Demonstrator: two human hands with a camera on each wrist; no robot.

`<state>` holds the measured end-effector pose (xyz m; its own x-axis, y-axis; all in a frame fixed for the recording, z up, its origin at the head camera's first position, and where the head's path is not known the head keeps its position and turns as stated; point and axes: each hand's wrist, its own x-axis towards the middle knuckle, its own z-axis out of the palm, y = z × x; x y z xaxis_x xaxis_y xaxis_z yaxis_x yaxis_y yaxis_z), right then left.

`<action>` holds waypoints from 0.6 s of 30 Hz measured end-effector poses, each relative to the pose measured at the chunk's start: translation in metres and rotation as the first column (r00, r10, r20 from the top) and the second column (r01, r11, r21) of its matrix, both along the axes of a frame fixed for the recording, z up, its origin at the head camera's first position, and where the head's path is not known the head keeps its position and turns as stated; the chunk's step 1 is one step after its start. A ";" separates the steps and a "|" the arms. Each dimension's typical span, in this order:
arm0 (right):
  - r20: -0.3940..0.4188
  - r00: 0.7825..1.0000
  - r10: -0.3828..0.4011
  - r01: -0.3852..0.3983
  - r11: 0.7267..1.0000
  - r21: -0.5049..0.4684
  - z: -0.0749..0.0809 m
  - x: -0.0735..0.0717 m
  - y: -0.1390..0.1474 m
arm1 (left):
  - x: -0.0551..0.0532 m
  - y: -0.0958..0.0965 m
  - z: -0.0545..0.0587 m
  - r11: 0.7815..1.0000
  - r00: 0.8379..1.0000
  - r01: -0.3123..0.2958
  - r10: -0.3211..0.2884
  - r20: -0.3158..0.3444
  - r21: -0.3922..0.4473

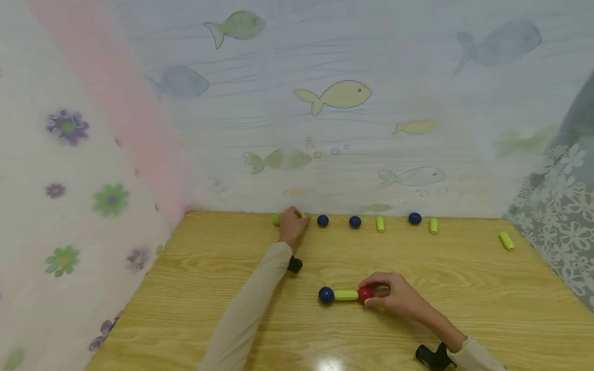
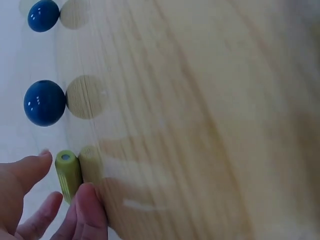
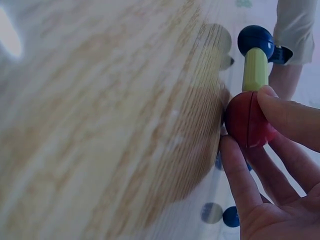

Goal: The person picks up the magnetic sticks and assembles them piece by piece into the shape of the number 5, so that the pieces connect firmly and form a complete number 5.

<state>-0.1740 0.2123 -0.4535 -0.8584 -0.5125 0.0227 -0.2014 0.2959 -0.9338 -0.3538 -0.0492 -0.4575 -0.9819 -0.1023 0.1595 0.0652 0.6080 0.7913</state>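
Observation:
My right hand (image 1: 401, 296) grips a red ball (image 1: 365, 294) between thumb and fingers, low over the wooden table. The ball forms one end of a joined piece: a yellow-green ribbed rod (image 1: 345, 295) runs left from it to a dark blue ball (image 1: 326, 295). At the table's back edge, my left hand (image 1: 291, 226) reaches around another yellow-green rod (image 2: 69, 175). In the left wrist view its fingers (image 2: 91, 207) are right at the rod's side, while the thumb stands a little apart from it. That rod is mostly hidden behind the hand in the head view.
Along the back edge lie blue balls (image 1: 355, 222) and yellow-green rods (image 1: 380, 224); one rod (image 1: 507, 241) lies at the far right. A green piece (image 1: 276, 219) shows left of my left hand. A fish-patterned wall covering (image 1: 334, 170) rises behind the table (image 1: 209, 288).

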 end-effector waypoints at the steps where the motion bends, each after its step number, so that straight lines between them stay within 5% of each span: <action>1: 0.000 1.000 0.002 -0.002 1.000 0.000 0.000 0.000 0.000 | 0.000 0.001 0.001 1.000 1.000 0.000 0.000 -0.002 -0.027; 7: 0.000 1.000 0.017 -0.017 1.000 0.001 -0.001 0.001 -0.003 | -0.001 -0.001 0.005 0.992 0.999 0.025 -0.029 -0.030 -0.127; 11: 0.008 1.000 0.007 -0.007 1.000 0.006 0.000 0.001 -0.002 | 0.000 -0.005 0.007 0.989 0.996 0.086 -0.088 -0.006 -0.122; 15: 0.011 1.000 0.001 -0.001 1.000 0.013 0.000 0.001 -0.001 | 0.007 -0.008 0.007 0.983 0.981 0.165 -0.172 0.085 0.076; 18: 0.009 1.000 -0.003 0.002 1.000 0.015 0.000 0.000 0.001 | 0.017 -0.012 0.006 0.947 0.961 0.190 -0.234 0.150 0.259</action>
